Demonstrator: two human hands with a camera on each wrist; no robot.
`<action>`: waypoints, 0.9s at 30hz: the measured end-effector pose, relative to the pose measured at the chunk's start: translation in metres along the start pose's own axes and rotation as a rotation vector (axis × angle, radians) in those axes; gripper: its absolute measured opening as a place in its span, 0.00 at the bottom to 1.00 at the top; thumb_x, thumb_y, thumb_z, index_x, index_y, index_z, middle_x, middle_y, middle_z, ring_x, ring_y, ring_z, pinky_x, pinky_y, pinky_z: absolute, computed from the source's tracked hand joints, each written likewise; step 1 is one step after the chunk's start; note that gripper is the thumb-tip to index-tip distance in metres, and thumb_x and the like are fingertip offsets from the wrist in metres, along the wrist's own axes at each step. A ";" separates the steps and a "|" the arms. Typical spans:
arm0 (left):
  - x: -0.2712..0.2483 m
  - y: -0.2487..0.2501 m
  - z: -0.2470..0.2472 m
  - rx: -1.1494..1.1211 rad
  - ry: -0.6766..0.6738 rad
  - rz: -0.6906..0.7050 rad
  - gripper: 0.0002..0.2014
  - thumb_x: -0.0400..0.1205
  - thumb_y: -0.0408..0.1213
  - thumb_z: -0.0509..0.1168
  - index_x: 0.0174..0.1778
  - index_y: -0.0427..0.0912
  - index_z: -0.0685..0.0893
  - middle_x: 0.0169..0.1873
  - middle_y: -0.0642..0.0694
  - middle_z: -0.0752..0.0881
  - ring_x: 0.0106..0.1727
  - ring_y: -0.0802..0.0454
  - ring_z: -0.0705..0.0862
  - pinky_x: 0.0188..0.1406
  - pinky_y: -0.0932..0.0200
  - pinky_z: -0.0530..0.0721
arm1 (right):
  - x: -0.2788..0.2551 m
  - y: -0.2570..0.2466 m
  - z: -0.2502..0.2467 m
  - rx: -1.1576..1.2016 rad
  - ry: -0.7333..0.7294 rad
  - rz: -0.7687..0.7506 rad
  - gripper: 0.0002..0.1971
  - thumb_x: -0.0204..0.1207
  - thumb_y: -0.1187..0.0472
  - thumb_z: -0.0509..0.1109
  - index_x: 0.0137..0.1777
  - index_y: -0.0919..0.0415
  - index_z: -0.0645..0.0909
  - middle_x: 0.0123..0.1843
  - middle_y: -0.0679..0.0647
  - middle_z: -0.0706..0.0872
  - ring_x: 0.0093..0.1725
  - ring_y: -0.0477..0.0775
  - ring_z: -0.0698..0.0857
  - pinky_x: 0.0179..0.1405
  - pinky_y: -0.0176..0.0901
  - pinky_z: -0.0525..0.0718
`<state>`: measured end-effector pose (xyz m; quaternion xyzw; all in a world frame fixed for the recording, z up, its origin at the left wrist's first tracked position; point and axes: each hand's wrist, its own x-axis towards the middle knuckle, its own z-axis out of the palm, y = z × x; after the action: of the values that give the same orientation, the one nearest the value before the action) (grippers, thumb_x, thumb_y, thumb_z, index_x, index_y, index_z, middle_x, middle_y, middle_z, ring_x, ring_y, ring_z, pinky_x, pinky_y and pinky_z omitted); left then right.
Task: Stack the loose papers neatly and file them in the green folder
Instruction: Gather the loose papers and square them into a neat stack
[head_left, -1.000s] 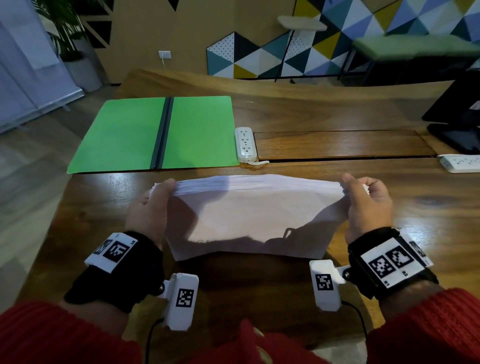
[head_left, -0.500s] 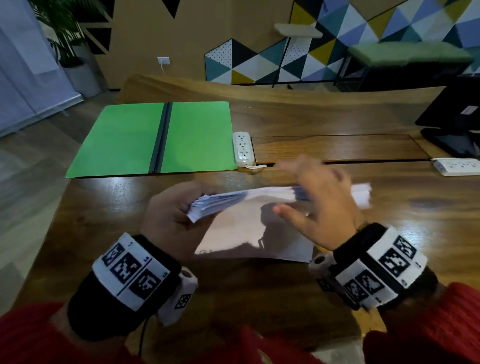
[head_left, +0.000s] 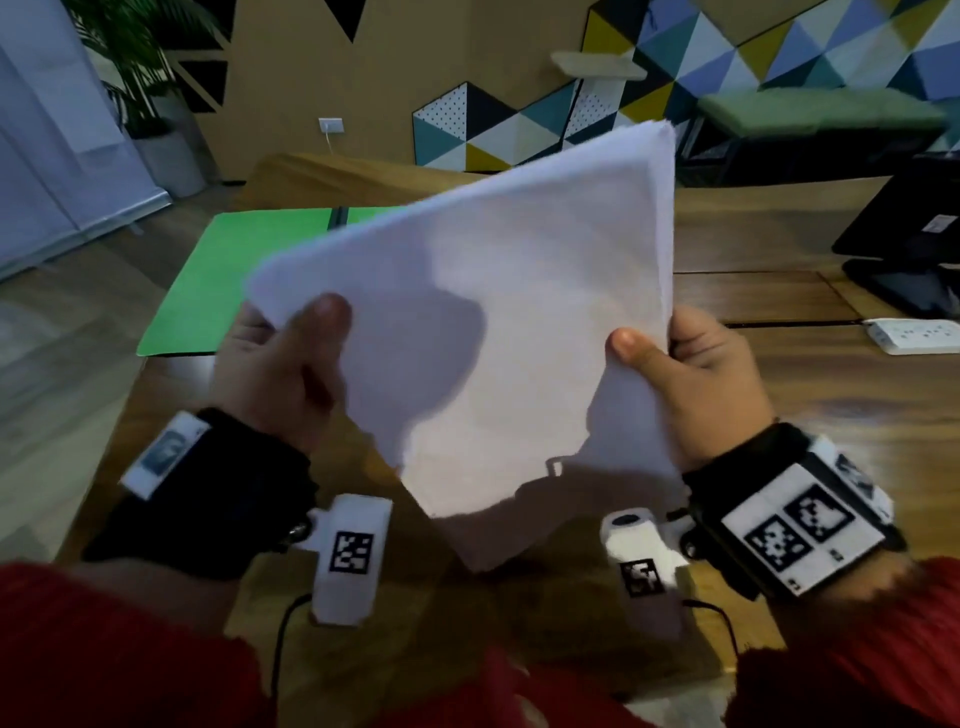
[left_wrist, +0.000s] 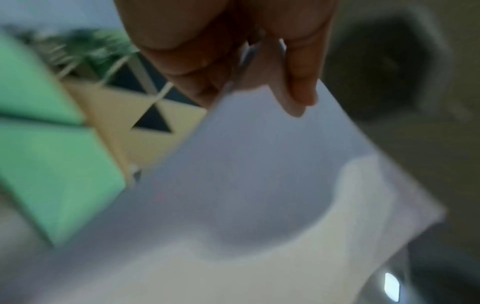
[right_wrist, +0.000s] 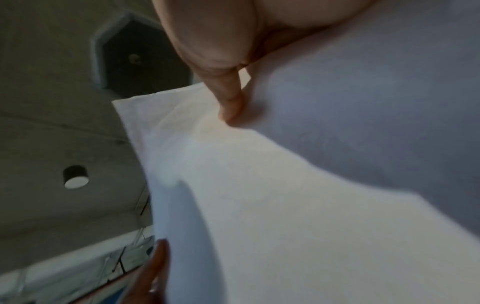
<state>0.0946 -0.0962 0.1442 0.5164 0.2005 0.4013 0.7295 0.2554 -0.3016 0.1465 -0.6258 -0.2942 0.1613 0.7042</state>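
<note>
A stack of white papers (head_left: 498, 332) is raised off the table and turned on its corner, its blank face toward me. My left hand (head_left: 291, 364) grips its left edge with the thumb on the front. My right hand (head_left: 685, 374) grips the right edge the same way. The left wrist view shows the papers (left_wrist: 259, 195) pinched between thumb and fingers; the right wrist view shows the papers (right_wrist: 311, 185) under my thumb. The green folder (head_left: 234, 275) lies open and flat on the table behind, partly hidden by the stack, also seen as the folder (left_wrist: 52, 164).
The wooden table (head_left: 831, 415) runs to the right. A white power strip (head_left: 914, 335) lies at the right edge, with a dark monitor base (head_left: 904, 280) behind it. A potted plant (head_left: 150, 104) stands on the floor at the far left.
The stack has been lifted from the table and rotated upright onto a corner. My right hand, which was sweeping across the sheets, now grips the right edge.
</note>
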 end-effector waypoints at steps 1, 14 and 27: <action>-0.002 -0.006 0.010 -0.019 0.054 -0.011 0.18 0.72 0.35 0.72 0.56 0.34 0.78 0.32 0.45 0.88 0.31 0.49 0.84 0.33 0.59 0.84 | -0.001 0.005 0.006 -0.019 0.081 -0.009 0.12 0.73 0.70 0.69 0.40 0.50 0.86 0.35 0.38 0.91 0.40 0.39 0.87 0.45 0.36 0.86; -0.012 -0.011 0.045 0.452 0.069 0.288 0.06 0.77 0.25 0.67 0.43 0.36 0.76 0.21 0.73 0.84 0.25 0.76 0.82 0.22 0.81 0.74 | 0.004 0.012 0.005 -0.058 0.199 -0.305 0.09 0.71 0.53 0.65 0.50 0.46 0.70 0.46 0.43 0.82 0.46 0.45 0.81 0.47 0.43 0.80; 0.001 -0.029 0.021 0.416 0.119 0.237 0.34 0.56 0.54 0.79 0.50 0.34 0.83 0.30 0.60 0.88 0.30 0.72 0.85 0.25 0.76 0.79 | 0.012 0.053 -0.006 -0.140 0.103 -0.302 0.15 0.72 0.57 0.66 0.57 0.40 0.74 0.53 0.32 0.85 0.55 0.37 0.83 0.55 0.34 0.80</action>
<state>0.1210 -0.1119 0.1264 0.6510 0.2594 0.4636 0.5422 0.2758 -0.2903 0.0973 -0.6296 -0.3588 0.0006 0.6891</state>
